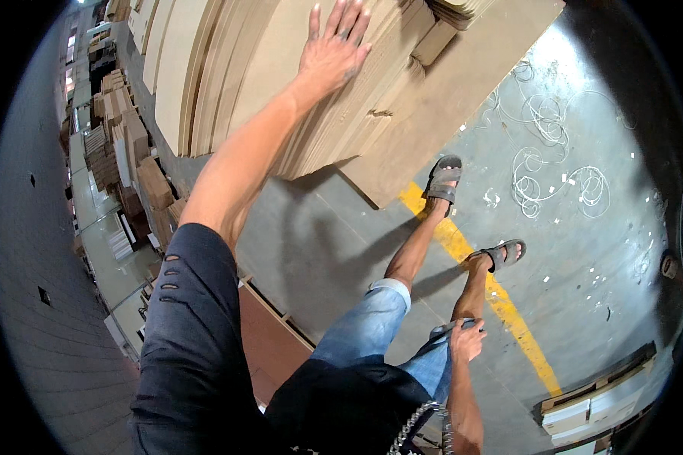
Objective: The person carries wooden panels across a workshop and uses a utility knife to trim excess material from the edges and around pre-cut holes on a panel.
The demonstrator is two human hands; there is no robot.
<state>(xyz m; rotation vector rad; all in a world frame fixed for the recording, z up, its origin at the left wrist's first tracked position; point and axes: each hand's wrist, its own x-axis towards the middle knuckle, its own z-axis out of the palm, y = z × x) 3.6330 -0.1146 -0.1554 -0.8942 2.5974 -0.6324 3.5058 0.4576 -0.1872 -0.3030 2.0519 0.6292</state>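
The L hand [334, 57] lies in the upper centre of the frame, w/ fingers spread apart and extended, on the stack of boards [281, 53]. It is not clenched around any edge. This stack fills the upper left & upper centre; its many thin edges run in slanting rows, and the lower ends make a jagged line above the grey floor [341, 205]. To the right of it, a wide brown sheet [432, 114] has one long straight edge along the floor, w/ its corner close to the upper end of the yellow line [512, 311].

The R hand [467, 341] is right of the lower centre, by the knee of the jeans [364, 318]. Its fingers are bent near smth. dark; I can't tell if they grasp it.

Room for moving: floor extends betw. the stack and the legs, & more widely on the right side, where white cords [548, 125] lie in loops. At lower right, a low white pile [599, 406] bounds this area.
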